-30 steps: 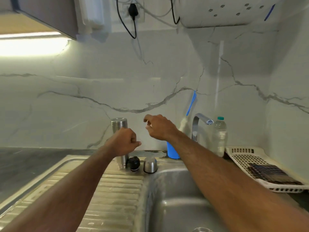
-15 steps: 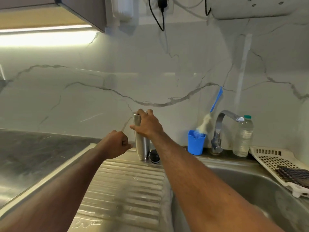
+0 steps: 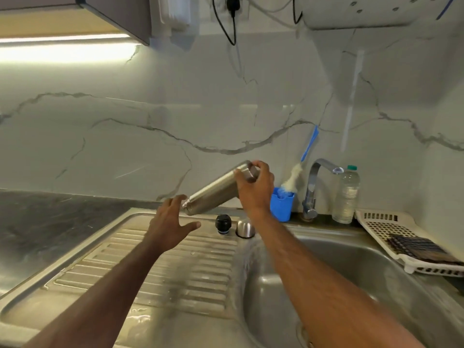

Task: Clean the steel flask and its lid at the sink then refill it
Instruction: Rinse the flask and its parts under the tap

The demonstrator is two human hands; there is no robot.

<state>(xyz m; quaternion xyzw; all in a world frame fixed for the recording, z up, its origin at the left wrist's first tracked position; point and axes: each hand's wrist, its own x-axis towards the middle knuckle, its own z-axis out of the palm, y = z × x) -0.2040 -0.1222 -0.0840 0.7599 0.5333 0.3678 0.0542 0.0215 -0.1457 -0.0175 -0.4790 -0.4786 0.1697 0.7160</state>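
**Steel sink and marble wall: flask lifted over the drainboard**

Ribbed drainboard (image 3: pixel 160 267) lies nearest, basin (image 3: pixel 351 285) to its right. Left hand (image 3: pixel 170 222), fingers spread, reaches under the flask's (image 3: pixel 213 194) lower end. Right hand (image 3: pixel 253 187) grips its upper end; the flask is tilted in the air. Small print near its lower end is unreadable. Black stopper (image 3: pixel 223 223) and steel cap (image 3: pixel 245 228) stand below. Behind: blue cup (image 3: pixel 282 204), tap (image 3: pixel 313 189), water bottle (image 3: pixel 347 194), label illegible.

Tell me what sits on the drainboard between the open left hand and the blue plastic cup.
Head view: a black round stopper and a small steel dome-shaped cap, side by side, between the left hand and the blue cup.
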